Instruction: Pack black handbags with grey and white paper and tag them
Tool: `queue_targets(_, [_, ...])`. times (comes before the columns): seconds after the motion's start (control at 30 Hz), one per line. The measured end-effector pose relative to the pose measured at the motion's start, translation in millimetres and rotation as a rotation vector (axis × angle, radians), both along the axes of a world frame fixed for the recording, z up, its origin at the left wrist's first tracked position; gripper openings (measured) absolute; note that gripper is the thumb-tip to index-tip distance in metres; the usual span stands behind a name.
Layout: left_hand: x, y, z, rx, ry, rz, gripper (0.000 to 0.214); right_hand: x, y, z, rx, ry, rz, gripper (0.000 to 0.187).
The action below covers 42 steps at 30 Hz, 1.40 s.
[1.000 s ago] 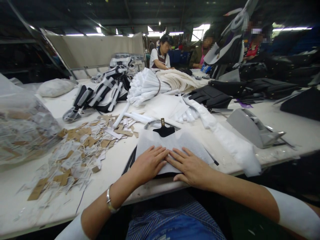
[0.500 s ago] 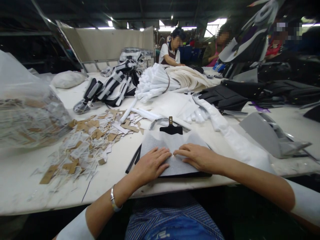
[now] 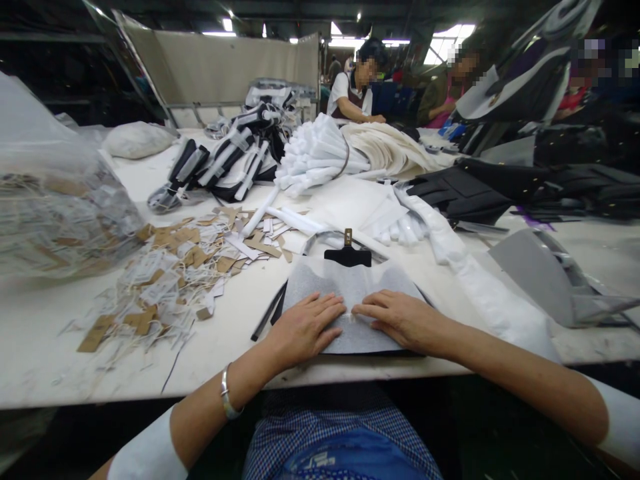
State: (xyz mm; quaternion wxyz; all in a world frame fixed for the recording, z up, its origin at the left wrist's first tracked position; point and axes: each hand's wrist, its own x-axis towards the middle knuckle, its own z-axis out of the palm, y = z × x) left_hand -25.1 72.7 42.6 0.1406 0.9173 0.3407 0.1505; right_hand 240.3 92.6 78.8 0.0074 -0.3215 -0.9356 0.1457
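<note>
A grey felt sheet (image 3: 350,283) lies over a flat black piece (image 3: 347,257) with a small brass clasp, near the front edge of the white table (image 3: 45,363). My left hand (image 3: 303,327) rests flat on the sheet's left half, fingers stretched out. On the right half lies my right hand (image 3: 400,320), fingers extended and pressing down. The fingertips of both hands nearly meet at the sheet's middle. A silver bracelet is on my left wrist.
Several brown and white string tags (image 3: 170,273) are scattered to the left, beside a clear bag of tags (image 3: 55,207). Behind stand white rolled paper bundles (image 3: 315,157), black-and-white bags (image 3: 225,163), black bags (image 3: 460,190) and a grey panel (image 3: 530,273). Other people sit at the far end.
My right hand has slid to the right across the sheet and now lies more sideways. The view has tilted up and shifted slightly; my left hand stays flat in place.
</note>
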Motion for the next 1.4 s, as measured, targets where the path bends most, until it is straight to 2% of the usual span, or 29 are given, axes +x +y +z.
queue_targets(0.4, [-1,0,-1.3,0.024,-0.001,-0.014,0.041,4,-5,-11.0,0.085,0.013,0.063,0.037])
queue_targets(0.53, [0,0,-1.7,0.074,0.032,-0.021,0.041,10,-14,-19.9,0.131,0.081,0.015,0.046])
queue_targets(0.7, [1,3,2.1,0.064,0.113,-0.036,0.042,10,-16,-20.8,0.132,-0.025,0.059,0.055])
queue_targets(0.83, [0,8,8.1,0.031,0.174,-0.067,0.055,11,-5,-18.5,0.172,-0.074,-0.001,0.050])
queue_targets(0.93, [-3,8,6.8,0.069,0.201,-0.060,0.061,17,1,-21.0,0.182,-0.076,-0.026,0.056])
queue_targets(1.17, [-6,6,-1.1,0.085,0.210,-0.021,0.068,22,-14,-32.3,0.225,-0.046,-0.151,0.059])
queue_targets(1.4, [-7,15,2.5,0.050,0.206,0.060,0.079,22,-7,-28.7,0.157,-0.037,-0.178,0.061])
